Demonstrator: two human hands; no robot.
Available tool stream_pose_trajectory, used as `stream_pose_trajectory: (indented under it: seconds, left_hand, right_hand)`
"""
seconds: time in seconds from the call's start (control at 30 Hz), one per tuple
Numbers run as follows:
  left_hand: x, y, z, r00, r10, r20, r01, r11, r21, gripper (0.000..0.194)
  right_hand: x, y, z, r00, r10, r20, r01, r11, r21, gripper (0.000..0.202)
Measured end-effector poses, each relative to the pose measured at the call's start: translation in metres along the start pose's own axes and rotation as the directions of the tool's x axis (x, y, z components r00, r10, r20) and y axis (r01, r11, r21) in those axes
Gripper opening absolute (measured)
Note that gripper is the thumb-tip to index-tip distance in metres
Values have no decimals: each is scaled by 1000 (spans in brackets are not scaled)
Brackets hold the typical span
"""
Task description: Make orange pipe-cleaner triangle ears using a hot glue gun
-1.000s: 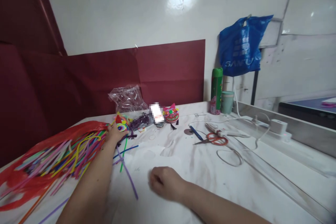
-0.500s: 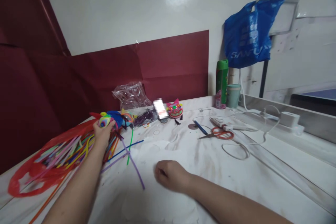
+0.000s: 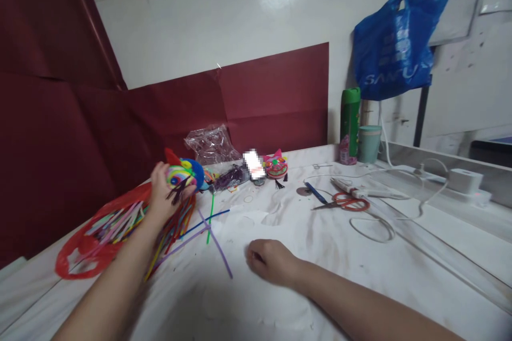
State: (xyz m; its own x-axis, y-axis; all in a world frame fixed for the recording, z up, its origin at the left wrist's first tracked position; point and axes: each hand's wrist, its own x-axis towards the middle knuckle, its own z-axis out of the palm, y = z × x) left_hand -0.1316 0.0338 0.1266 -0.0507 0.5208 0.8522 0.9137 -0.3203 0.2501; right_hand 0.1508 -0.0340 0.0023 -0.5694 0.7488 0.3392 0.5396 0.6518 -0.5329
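My left hand (image 3: 160, 194) grips a colourful stuffed figure (image 3: 186, 173) with a blue back, a red point, a yellow and green face and dark tassels. It is held over a pile of coloured pipe cleaners (image 3: 120, 221) on a red plastic bag (image 3: 82, 261). My right hand (image 3: 272, 260) rests on the white table, fingers curled in; whether anything is inside them is hidden. Between the hands, a purple pipe cleaner (image 3: 221, 254) crosses a blue one (image 3: 220, 214) and a green one (image 3: 212, 208).
Orange-handled scissors (image 3: 350, 202), a blue pen-like tool (image 3: 316, 192) and a white glue gun (image 3: 348, 187) with its cable lie right. Behind are a pink round figure (image 3: 276, 166), clear plastic (image 3: 212, 145), a green can (image 3: 350, 122) and a cup (image 3: 369, 144).
My left hand has turned the stuffed figure, so its face and tassels show more. The view has shifted left, moving the scene rightward. My right hand stays curled on the table.
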Motion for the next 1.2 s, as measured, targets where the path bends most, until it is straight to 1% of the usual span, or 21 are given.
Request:
stream_pose_trajectory:
  seconds: [0.03, 0.1, 0.17, 0.23, 0.3, 0.4, 0.5, 0.6, 0.67, 0.73, 0.83, 0.93, 1.1, 1.17, 1.2]
  left_hand:
    - [-6, -3, 15, 999, 15, 47, -17, 999, 46, 84]
    - [-17, -10, 46, 986, -49, 161, 25, 988, 151, 78]
    - [-27, -17, 72, 953, -116, 281, 42, 966, 255, 81]
    - [-32, -22, 92, 929, -187, 318, 78, 942, 327, 80]
    - [-33, -26, 106, 925, -234, 298, 115, 923, 367, 78]
    - [-26, -32, 122, 927, -275, 253, 166, 910, 381, 78]
    - [-18, -37, 133, 917, -303, 260, 196, 909, 367, 81]
    - [-12, -42, 139, 909, -318, 270, 208, 906, 369, 86]
    - [-10, -46, 139, 915, -316, 252, 220, 912, 347, 89]
    - [-10, -51, 135, 922, -311, 229, 241, 927, 287, 90]
    - [-11, -59, 122, 927, -309, 214, 263, 940, 216, 84]
    - [-11, -66, 99, 931, -315, 185, 276, 938, 209, 71]
    - [-14, -73, 49, 927, -356, 114, 329, 922, 207, 63]
    - [-18, -75, 32, 925, -361, 119, 333, 920, 204, 57]
    - [-21, -76, 26, 923, -359, 141, 329, 923, 200, 53]
  right_hand:
    - [0, 0, 0, 1000, -2, -1, 2, 1000, 3, 19]
    - [0, 1, 1, 1000, -8, 4, 8, 1000, 4, 19]
    - [1, 3, 2, 1000, -17, 5, 17, 1000, 1, 19]
    - [1, 6, 3, 1000, -22, 1, 22, 1000, -5, 19]
    - [2, 7, 4, 1000, -25, 5, 25, 1000, -11, 18]
    - [3, 7, 4, 1000, -17, 23, 17, 1000, -17, 17]
    - [3, 7, 3, 1000, -11, 27, 11, 1000, -19, 16]
    - [3, 7, 2, 999, -6, 38, 7, 1000, -19, 16]
    - [3, 7, 2, 999, -8, 40, 9, 1000, -15, 17]
    - [3, 6, 1, 999, -12, 36, 12, 1000, -7, 17]
    - [2, 7, 2, 999, -15, 34, 15, 1000, 7, 17]
    - [1, 7, 2, 1000, -21, 22, 21, 1000, 17, 17]
    - [0, 4, 1, 1000, -22, 20, 21, 999, 44, 19]
    - [-1, 2, 1, 1000, -8, 28, 7, 999, 49, 18]
    - [-1, 2, 1, 1000, -5, 30, 3, 999, 50, 18]
